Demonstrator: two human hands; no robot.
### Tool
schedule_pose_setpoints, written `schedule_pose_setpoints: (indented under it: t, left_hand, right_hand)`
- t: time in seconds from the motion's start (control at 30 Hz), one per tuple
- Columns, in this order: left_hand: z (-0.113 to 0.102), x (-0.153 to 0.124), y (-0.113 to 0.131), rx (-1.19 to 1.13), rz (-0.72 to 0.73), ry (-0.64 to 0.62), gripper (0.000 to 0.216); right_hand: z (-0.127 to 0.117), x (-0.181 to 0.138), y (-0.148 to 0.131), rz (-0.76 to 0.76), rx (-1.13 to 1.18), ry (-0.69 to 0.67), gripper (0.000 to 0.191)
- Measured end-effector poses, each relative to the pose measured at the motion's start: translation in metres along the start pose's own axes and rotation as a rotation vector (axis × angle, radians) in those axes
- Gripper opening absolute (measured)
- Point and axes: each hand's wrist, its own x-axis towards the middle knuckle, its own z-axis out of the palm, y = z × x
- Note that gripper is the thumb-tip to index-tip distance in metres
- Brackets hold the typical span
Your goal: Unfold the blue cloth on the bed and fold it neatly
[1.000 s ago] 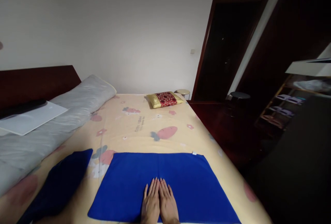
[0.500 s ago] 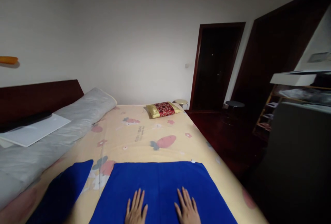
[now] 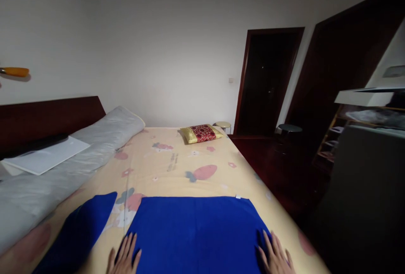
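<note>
A blue cloth (image 3: pixel 196 232) is spread on the bed in front of me, with a small white tag (image 3: pixel 238 197) at its far edge. My left hand (image 3: pixel 125 257) lies at the cloth's left edge, fingers apart and holding nothing. At the right edge my right hand (image 3: pixel 275 255) rests likewise, its fingers spread and partly over the printed sheet. Both hands are cut off by the bottom of the view. Left of the cloth lies another blue piece of fabric (image 3: pixel 80 227), dark and blurred at its near end.
The bed has a cream sheet (image 3: pixel 177 160) with carrot prints. A gold and red pillow (image 3: pixel 202 133) sits at its far end. On the left, a grey rolled quilt (image 3: pixel 104 139) carries a white flat board (image 3: pixel 47 156). Stools (image 3: pixel 289 128) and a shelf (image 3: pixel 335 135) stand right.
My hands have moved apart, from the middle of the cloth out to its left and right edges. The view has shifted slightly to the left.
</note>
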Motion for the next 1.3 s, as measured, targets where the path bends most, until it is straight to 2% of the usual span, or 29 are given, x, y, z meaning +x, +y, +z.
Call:
schedule_pose_setpoints:
  t: [0.03,0.1,0.27,0.33,0.37,0.4,0.47,0.53,0.63,0.7,0.77,0.8,0.87,0.93,1.03,1.1,1.13,1.2,1.23,1.3]
  left_hand:
    - [-0.004,0.006,0.014,-0.036,0.042,0.012,0.058]
    - [-0.011,0.015,0.05,-0.13,0.13,0.051,0.058]
    - [-0.015,0.021,0.168,-0.345,0.409,0.167,0.053]
    - [-0.013,0.019,0.204,-0.398,0.525,0.193,0.056]
    - [-0.012,0.02,0.214,-0.417,0.574,0.19,0.057]
    - [-0.011,0.022,0.217,-0.428,0.605,0.177,0.057]
    - [-0.006,0.031,0.2,-0.417,0.575,0.131,0.055]
    - [0.002,0.044,0.156,-0.363,0.413,0.087,0.052]
    - [0.02,0.064,0.068,-0.254,0.122,0.086,0.054]
    - [0.03,0.071,0.021,-0.203,0.072,0.129,0.056]
    - [0.034,0.073,-0.001,-0.173,0.085,0.199,0.056]
    - [0.032,0.073,0.001,-0.173,0.095,0.236,0.056]
    - [0.021,0.072,0.027,-0.201,0.14,0.294,0.055]
    - [0.004,0.07,0.077,-0.251,0.282,0.306,0.056]
    - [-0.021,0.071,0.161,-0.313,0.58,0.259,0.056]
    - [-0.029,0.079,0.197,-0.334,0.683,0.236,0.056]
    - [-0.029,0.085,0.204,-0.336,0.702,0.22,0.055]
    - [-0.023,0.103,0.189,-0.32,0.668,0.171,0.052]
    - [-0.016,0.114,0.17,-0.305,0.618,0.142,0.05]
    - [0.0,0.135,0.117,-0.262,0.402,0.107,0.05]
  right_hand:
    - [-0.002,0.007,-0.02,-0.006,0.002,-0.031,0.07]
    - [-0.004,0.017,-0.065,-0.065,0.033,-0.126,0.07]
    - [0.007,0.021,-0.181,-0.274,0.224,-0.351,0.061]
    - [0.013,0.021,-0.209,-0.371,0.285,-0.423,0.057]
    - [0.015,0.023,-0.215,-0.413,0.301,-0.448,0.056]
    - [0.018,0.025,-0.214,-0.439,0.306,-0.461,0.055]
    - [0.021,0.034,-0.19,-0.419,0.274,-0.445,0.055]
    - [0.024,0.043,-0.14,-0.308,0.192,-0.385,0.058]
    - [0.027,0.052,-0.04,-0.143,0.06,-0.293,0.067]
    - [0.028,0.054,0.012,-0.097,0.024,-0.287,0.068]
    - [0.028,0.054,0.033,-0.085,0.007,-0.245,0.069]
    - [0.027,0.054,0.029,-0.091,0.002,-0.211,0.07]
    - [0.026,0.055,-0.008,-0.13,0.006,-0.141,0.072]
    - [0.026,0.056,-0.072,-0.241,0.064,-0.137,0.068]
    - [0.027,0.058,-0.177,-0.449,0.208,-0.263,0.057]
    - [0.029,0.063,-0.221,-0.56,0.293,-0.365,0.055]
    - [0.03,0.068,-0.229,-0.591,0.317,-0.408,0.055]
    - [0.034,0.084,-0.215,-0.587,0.316,-0.469,0.054]
    - [0.036,0.094,-0.193,-0.547,0.289,-0.48,0.055]
    - [0.039,0.114,-0.132,-0.399,0.19,-0.465,0.058]
